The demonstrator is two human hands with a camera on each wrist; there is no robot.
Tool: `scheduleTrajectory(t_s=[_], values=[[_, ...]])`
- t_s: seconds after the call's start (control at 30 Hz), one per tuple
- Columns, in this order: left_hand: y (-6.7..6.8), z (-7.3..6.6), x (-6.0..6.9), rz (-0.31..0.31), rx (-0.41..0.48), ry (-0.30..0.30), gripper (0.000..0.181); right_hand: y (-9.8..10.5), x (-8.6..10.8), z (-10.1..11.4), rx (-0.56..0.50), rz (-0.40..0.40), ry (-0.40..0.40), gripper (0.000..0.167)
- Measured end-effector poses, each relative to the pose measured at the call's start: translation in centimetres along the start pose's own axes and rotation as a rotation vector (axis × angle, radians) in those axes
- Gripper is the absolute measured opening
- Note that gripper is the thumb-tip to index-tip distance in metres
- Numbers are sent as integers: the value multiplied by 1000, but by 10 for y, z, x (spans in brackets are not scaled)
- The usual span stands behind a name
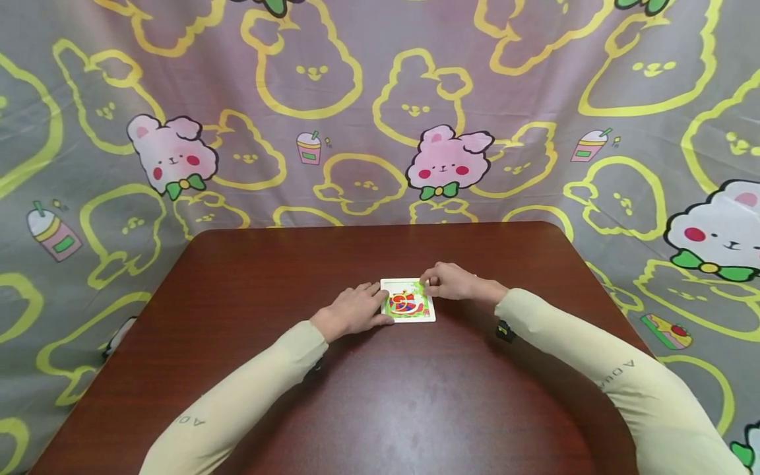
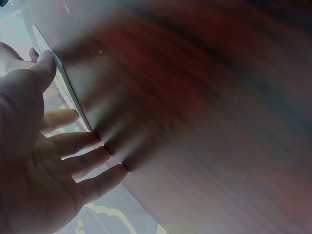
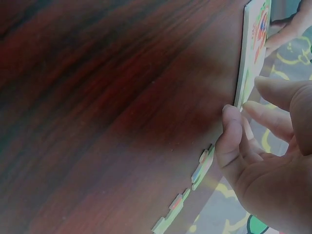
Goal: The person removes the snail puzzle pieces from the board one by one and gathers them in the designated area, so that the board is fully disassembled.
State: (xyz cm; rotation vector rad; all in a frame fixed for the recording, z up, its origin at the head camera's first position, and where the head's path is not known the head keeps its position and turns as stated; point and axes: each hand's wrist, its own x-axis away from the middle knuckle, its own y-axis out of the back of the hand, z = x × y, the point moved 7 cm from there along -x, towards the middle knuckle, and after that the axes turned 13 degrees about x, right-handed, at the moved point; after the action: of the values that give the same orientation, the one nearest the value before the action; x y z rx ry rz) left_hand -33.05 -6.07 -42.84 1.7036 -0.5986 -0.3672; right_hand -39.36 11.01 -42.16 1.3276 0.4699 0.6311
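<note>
A small square picture puzzle (image 1: 410,305) with a white border lies flat on the table, with a red, blue and yellow figure on green. In the head view my left hand (image 1: 356,310) rests along its left edge, fingers spread and thumb at the near left corner. The left wrist view shows these fingers (image 2: 105,185) stretched out, their tips at the tabletop. At the puzzle's upper right corner my right hand (image 1: 449,282) touches it with bent fingers. The right wrist view shows a gap between thumb and forefinger, and no piece is visible there.
Loose jigsaw pieces (image 3: 173,212) lie on the tabletop beside my right hand, mostly hidden by it in the head view. The dark red-brown wooden table (image 1: 380,396) has rounded far corners. A patterned curtain (image 1: 356,132) hangs around its back and sides.
</note>
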Motion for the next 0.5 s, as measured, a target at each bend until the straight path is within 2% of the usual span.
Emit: scheduleTrajectory(t_s=[0.3, 0.5], values=[[0, 0, -1, 3, -3, -1, 63, -2, -2, 2, 19, 26, -15, 28], [1, -1, -1, -11, -2, -17, 55, -2, -5, 8, 44, 60, 14, 30]])
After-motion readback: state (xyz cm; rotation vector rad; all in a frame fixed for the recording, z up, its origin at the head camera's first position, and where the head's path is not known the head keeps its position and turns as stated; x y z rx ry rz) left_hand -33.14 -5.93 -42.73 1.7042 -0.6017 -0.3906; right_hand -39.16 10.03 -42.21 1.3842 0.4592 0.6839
